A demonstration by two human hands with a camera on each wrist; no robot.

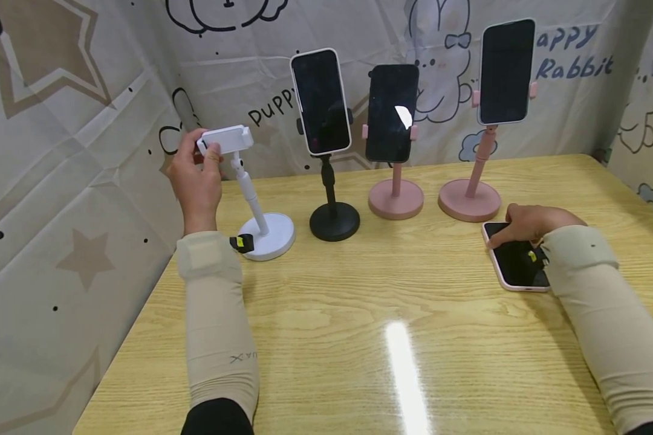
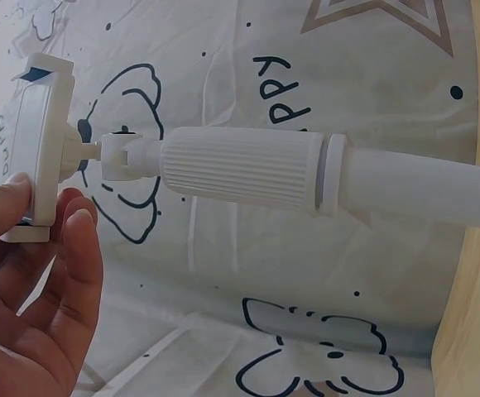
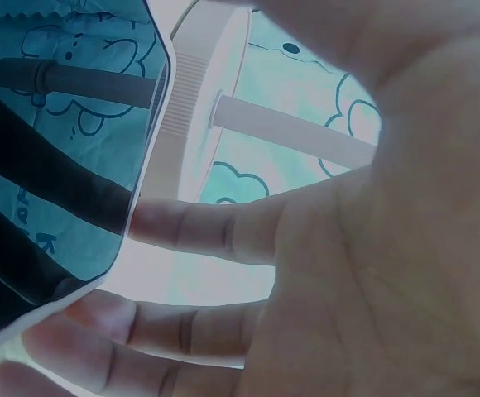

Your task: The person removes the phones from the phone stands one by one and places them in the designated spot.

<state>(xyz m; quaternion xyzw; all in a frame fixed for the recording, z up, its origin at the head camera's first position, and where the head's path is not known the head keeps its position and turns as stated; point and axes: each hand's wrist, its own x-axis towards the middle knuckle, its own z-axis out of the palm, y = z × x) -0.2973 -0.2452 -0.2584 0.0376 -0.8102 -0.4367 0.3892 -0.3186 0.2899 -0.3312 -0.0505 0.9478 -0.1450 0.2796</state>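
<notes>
At the left, my left hand (image 1: 198, 178) pinches the clamp (image 1: 225, 140) of a white phone stand (image 1: 271, 238), thumb on the clamp's front face and fingers behind it. The left wrist view shows this clamp (image 2: 54, 149) holding no phone, atop a ribbed white stem (image 2: 244, 169). On the right, my right hand (image 1: 539, 223) grips a smartphone (image 1: 517, 263) in a pale pink case, lying screen up on the table. In the right wrist view, fingers (image 3: 199, 227) reach the phone's edge (image 3: 112, 273); part of the hand is out of that view.
Along the back of the wooden table (image 1: 326, 338) stand a black phone stand (image 1: 334, 222) and two pink stands (image 1: 396, 199), each bearing an upright phone (image 1: 322, 103). Behind them hangs a cartoon-printed cloth (image 1: 223, 66), which also lines the left side.
</notes>
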